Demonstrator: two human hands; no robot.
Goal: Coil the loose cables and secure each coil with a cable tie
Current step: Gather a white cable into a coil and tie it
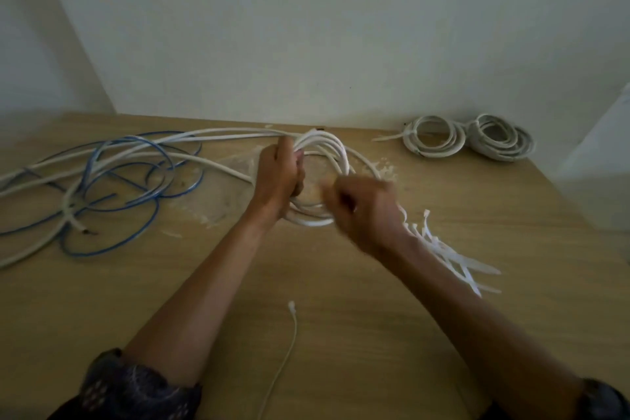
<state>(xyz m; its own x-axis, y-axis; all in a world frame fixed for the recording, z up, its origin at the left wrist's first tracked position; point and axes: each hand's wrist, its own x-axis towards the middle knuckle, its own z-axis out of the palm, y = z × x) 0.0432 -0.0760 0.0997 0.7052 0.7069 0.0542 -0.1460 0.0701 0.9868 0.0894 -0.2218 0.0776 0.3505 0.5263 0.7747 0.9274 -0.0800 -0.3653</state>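
White round cable, wound in smooth loops into a coil (335,153), is held over the wooden surface (341,317). The left hand (278,177) has its fingers wrapped round the coil's left side. The right hand (364,208) is blurred at the coil's right edge with fingers curled, so its hold cannot be told. Loose blue cable (136,181) tangles at left. A tied coil (433,141) and a second coil (501,141) lie far right, and flat cable ties (453,256) fan out beside the right forearm.

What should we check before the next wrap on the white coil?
1. Left hand grips coil: ok.
2. Right hand has the cable: cannot tell, blurred.
3. Cable fully wound: not ok, tail runs off left.
4. Tail clear of blue cable: cannot tell, white and blue strands cross there.
5. Tie at hand: ok, one lies between the forearms.
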